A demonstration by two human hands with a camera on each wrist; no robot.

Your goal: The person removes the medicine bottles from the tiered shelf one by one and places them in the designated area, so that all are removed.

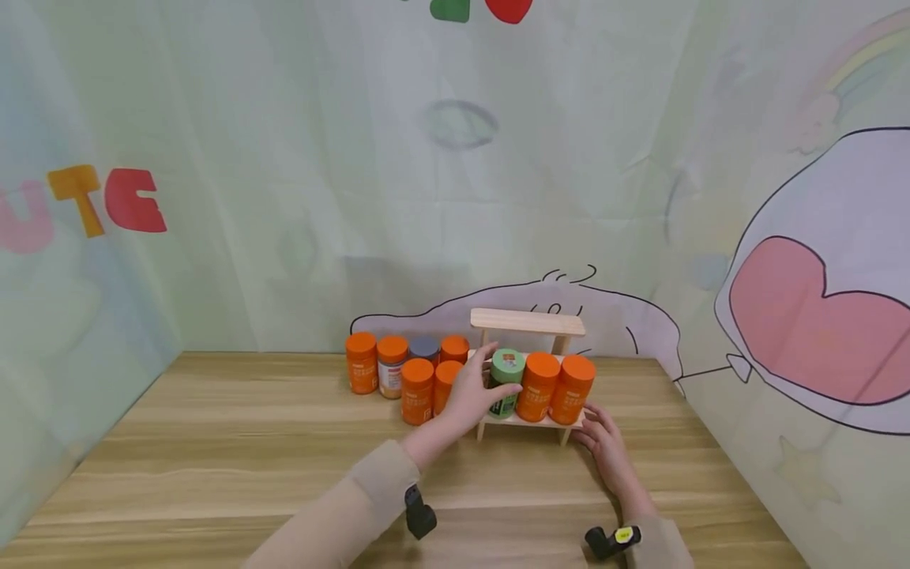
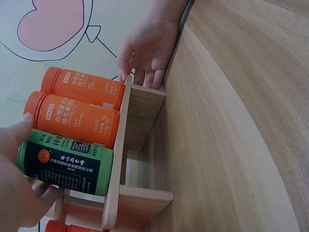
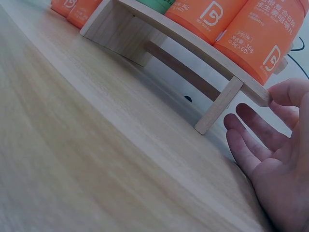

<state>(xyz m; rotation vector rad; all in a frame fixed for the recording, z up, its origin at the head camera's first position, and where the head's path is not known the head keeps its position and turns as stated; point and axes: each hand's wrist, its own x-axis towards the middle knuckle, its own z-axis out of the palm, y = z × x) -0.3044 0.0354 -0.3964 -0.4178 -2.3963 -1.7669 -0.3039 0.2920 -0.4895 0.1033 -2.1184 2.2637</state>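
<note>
My left hand (image 1: 471, 389) grips a green jar (image 1: 506, 371) with a dark label, thumb on one side and fingers on the other. In the left wrist view, the jar's base meets the lower board of a small wooden shelf (image 2: 118, 159). Two orange jars (image 1: 539, 387) stand in a row to its right on that board. At the shelf's right end is my right hand (image 1: 603, 444). The right wrist view shows one fingertip touching the board's end (image 3: 263, 96), while its other fingers hang loosely curled below, apart from the wood.
Left of the shelf, several orange-lidded jars (image 1: 361, 363) stand close together on the wood-grain table (image 1: 213, 458), with a dark-blue-lidded jar (image 1: 424, 348) among them. The shelf's raised upper board (image 1: 528, 322) is behind the row. A printed cloth backdrop (image 1: 284, 197) surrounds the table.
</note>
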